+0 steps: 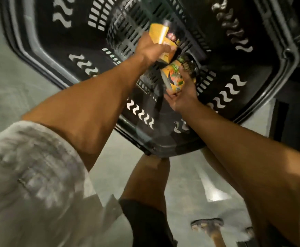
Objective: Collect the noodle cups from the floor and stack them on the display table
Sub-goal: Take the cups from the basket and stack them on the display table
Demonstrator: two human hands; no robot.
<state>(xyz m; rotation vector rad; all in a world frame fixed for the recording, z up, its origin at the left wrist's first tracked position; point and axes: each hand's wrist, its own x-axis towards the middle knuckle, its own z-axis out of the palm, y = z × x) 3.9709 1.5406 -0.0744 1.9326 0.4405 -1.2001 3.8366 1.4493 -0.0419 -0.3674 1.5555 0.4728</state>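
Grey concrete floor (pixel 8 72), with a black perforated plastic basket (pixel 252 97) standing on it beneath both of our outstretched arms. Our left hand (pixel 152 49) is closed around a yellow noodle cup (pixel 160 35), held over the basket's interior. Just below and to its right, our right hand (pixel 183 95) grips a second noodle cup (pixel 174 77), yellow with green print, also inside the basket. A pale rolled sleeve (pixel 31 175) covers our left upper arm

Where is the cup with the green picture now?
In the head view, right of centre: the right hand holds the cup inside the black basket, just below the left hand's cup.
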